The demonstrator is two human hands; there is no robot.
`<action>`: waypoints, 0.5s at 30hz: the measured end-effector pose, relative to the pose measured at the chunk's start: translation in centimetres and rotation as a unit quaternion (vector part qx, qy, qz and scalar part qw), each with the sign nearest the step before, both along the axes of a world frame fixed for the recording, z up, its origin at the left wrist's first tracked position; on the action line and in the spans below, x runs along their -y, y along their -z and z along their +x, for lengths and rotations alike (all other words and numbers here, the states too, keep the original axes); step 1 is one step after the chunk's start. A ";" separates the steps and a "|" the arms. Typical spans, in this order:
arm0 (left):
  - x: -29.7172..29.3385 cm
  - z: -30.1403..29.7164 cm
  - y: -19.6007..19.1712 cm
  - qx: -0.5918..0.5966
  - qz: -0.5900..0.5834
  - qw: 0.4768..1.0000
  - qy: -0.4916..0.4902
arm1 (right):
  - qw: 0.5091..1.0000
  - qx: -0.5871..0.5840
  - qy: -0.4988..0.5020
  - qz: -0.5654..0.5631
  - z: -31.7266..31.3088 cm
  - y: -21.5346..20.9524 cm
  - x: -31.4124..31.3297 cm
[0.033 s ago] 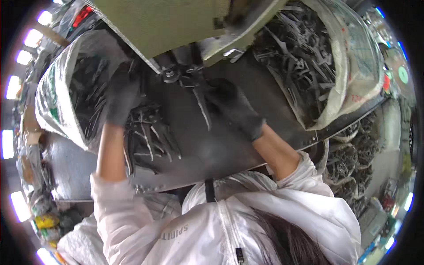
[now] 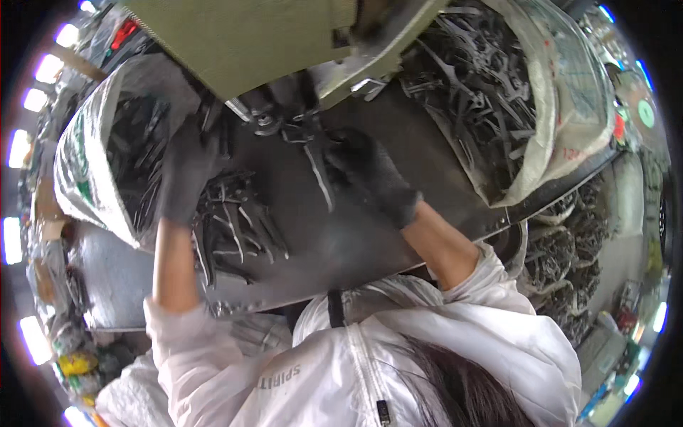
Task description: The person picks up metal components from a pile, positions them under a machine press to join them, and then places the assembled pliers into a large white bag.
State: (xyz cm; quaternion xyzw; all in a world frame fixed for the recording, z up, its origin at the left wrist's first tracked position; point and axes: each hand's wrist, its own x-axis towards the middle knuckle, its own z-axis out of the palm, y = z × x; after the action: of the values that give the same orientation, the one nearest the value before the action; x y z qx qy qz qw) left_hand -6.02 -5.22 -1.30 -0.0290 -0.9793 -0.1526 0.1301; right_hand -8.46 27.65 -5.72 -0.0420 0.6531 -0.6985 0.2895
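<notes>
Both my hands wear dark gloves. My left hand (image 2: pixel 186 171) is closed at the left bag's inner edge; a slim dark metal piece (image 2: pixel 209 114) juts from its fingers, its kind unclear. My right hand (image 2: pixel 376 172) has its fingers drawn together at a dark plier-like metal tool (image 2: pixel 318 174), which sits at the machine's lower end with one curved handle hanging toward me. The glove hides the exact grip. Between my arms, a heap of similar plier-like tools (image 2: pixel 238 220) lies on the dark metal table (image 2: pixel 306 256).
A greenish machine housing (image 2: pixel 263 43) overhangs the work area, with a round metal fitting (image 2: pixel 267 122) below it. White sacks of dark metal parts stand left (image 2: pixel 89 167) and right (image 2: pixel 548 142). More filled sacks (image 2: pixel 558 267) rest beyond the table's right edge.
My left hand has moved slightly toward me and is less blurred. The whole view has shifted a little; my right hand stays at the tool by the machine.
</notes>
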 end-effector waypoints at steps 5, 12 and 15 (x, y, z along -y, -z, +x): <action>-11.5 6.2 -4.6 0.135 0.195 0.967 0.089 | 0.990 -0.052 0.031 -0.125 -0.2 4.9 3.7; -9.5 5.2 4.3 0.117 0.316 0.940 0.053 | 0.811 -0.481 0.065 0.326 -16.0 -1.2 -14.4; -8.4 4.2 4.4 0.033 0.164 0.976 0.141 | 0.813 -0.392 0.210 0.375 -18.5 0.8 -17.9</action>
State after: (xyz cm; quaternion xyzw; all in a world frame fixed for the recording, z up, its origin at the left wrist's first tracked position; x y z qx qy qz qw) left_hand -1.82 3.22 -5.72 -0.1405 -0.9308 -0.3284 0.0777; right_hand -26.92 45.57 -6.52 -0.0624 0.9154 -0.3676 -0.1515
